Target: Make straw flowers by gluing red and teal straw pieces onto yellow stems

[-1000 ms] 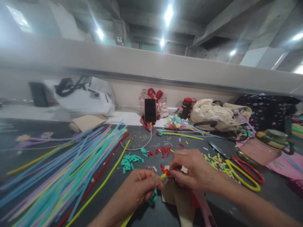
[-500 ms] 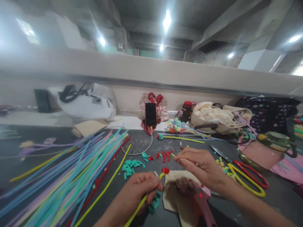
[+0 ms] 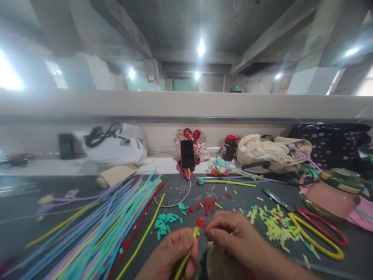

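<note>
A yellow pipe cleaner (image 3: 183, 265) with a small red tuft (image 3: 199, 222) at its upper end is pinched between the thumb and fingers of my left hand (image 3: 175, 252). Close beside it on the right is my right hand (image 3: 239, 237), its thumb and forefinger pressed together. A small bit of red shows at those fingertips, near the red tuft. Beneath my right hand lies a beige cloth (image 3: 215, 264), partly covered. Just beyond my hands are cut red pieces (image 3: 207, 205) and a pile of cut green pieces (image 3: 166, 222).
Long coloured pipe cleaners (image 3: 116, 221) cover the left side. Yellow cut pieces (image 3: 275, 225) and scissors (image 3: 317, 237) with red and yellow handles lie right. A phone (image 3: 187, 154) on a cable, a dark bottle (image 3: 229, 149) and bags stand along the back.
My right hand has come down and toward my left hand from above the cloth, uncovering more yellow pieces. The pink tool on the cloth is now out of sight. The view has tilted up.
</note>
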### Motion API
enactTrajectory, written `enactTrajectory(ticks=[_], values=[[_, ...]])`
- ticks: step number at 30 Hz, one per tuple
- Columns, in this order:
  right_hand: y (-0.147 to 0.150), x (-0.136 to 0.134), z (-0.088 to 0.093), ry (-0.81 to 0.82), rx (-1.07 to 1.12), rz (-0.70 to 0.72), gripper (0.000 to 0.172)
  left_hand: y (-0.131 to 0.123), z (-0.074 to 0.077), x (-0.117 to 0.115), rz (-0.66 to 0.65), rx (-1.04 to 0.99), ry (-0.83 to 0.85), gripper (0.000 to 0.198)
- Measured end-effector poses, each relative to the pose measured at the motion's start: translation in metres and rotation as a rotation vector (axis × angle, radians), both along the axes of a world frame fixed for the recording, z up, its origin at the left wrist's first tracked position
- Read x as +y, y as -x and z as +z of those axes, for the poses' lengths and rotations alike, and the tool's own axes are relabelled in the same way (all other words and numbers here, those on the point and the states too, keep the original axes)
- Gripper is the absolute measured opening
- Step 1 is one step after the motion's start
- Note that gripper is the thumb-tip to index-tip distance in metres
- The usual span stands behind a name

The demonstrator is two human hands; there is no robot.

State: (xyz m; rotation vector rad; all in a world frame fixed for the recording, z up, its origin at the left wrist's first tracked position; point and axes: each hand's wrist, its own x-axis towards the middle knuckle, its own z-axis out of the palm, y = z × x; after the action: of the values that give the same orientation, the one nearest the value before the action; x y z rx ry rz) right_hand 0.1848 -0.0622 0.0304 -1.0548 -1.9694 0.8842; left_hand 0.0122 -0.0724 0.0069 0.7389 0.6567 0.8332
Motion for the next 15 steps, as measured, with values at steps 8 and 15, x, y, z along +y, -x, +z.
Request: enactTrajectory(ticks=[8, 15], values=[[0.01, -0.002, 0.0, 0.065, -0.043, -0.011, 0.019, 0.004, 0.007, 0.004, -0.02, 0.128, 0.038, 0.031], [-0.021, 0.013, -0.004, 0.108, -0.123, -0.117, 0.015, 0.009, 0.012, 0.008, 0.121, 0.187, -0.016, 0.024]])
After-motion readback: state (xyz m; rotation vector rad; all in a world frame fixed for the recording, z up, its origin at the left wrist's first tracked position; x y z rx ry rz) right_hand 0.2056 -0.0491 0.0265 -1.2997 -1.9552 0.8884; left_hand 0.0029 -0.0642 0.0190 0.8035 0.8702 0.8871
